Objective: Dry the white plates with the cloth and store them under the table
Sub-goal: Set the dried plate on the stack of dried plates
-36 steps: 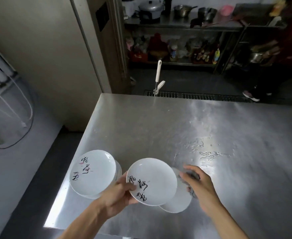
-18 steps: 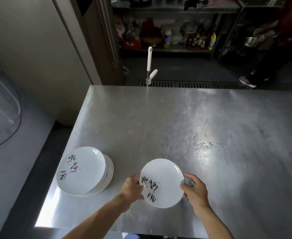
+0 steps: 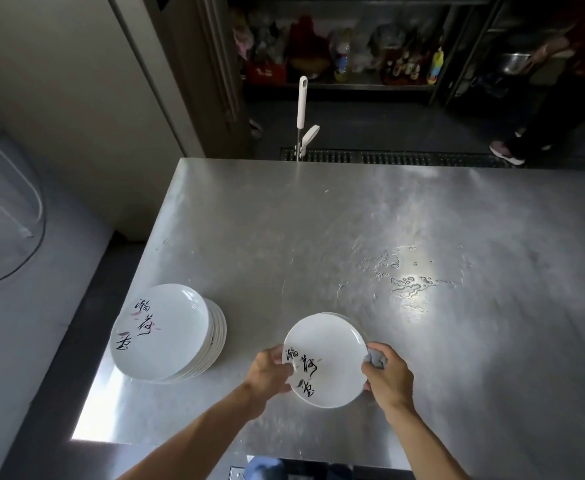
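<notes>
White plate (image 3: pixel 325 358): held over the near part of the table, between the two hands, its face turned up toward the camera. Black brush characters with small pink marks run down its left half. A thin second rim shows along its far right edge; whether that is another plate beneath cannot be told.
Left hand (image 3: pixel 270 375): grasps the plate's left rim, thumb lying on the face beside the characters, fingers curled under.
Right hand (image 3: pixel 388 375): clenched round the cloth, pressing it against the plate's right rim.
Cloth (image 3: pixel 376 356): grey and bunched; only a small fold shows between the thumb and fingers, touching the rim.
Stack of plates (image 3: pixel 166 332): white, with the same lettering on the top plate. It stands on the table near the near left corner, apart from the held plate and to its left, with the rims fanned out slightly to the right.
Table (image 3: pixel 318 237): brushed steel top, filling the middle and right of the view.
Water patch (image 3: pixel 408 282): scattered droplets and a thin puddle on the table, to the far right of the held plate, glinting under the light.
White handle (image 3: pixel 301 102): upright just beyond the far edge of the table, a small white lever beside its lower part.
Floor grate (image 3: pixel 405 157): a dark slotted strip on the floor along the table's far edge.
Shelf (image 3: pixel 353 83): at the far side, carrying bottles and jars, too dim to tell apart.
Other person (image 3: pixel 543 109): at the far right, in dark trousers and a light shoe, holding a metal bowl (image 3: pixel 512 62).
</notes>
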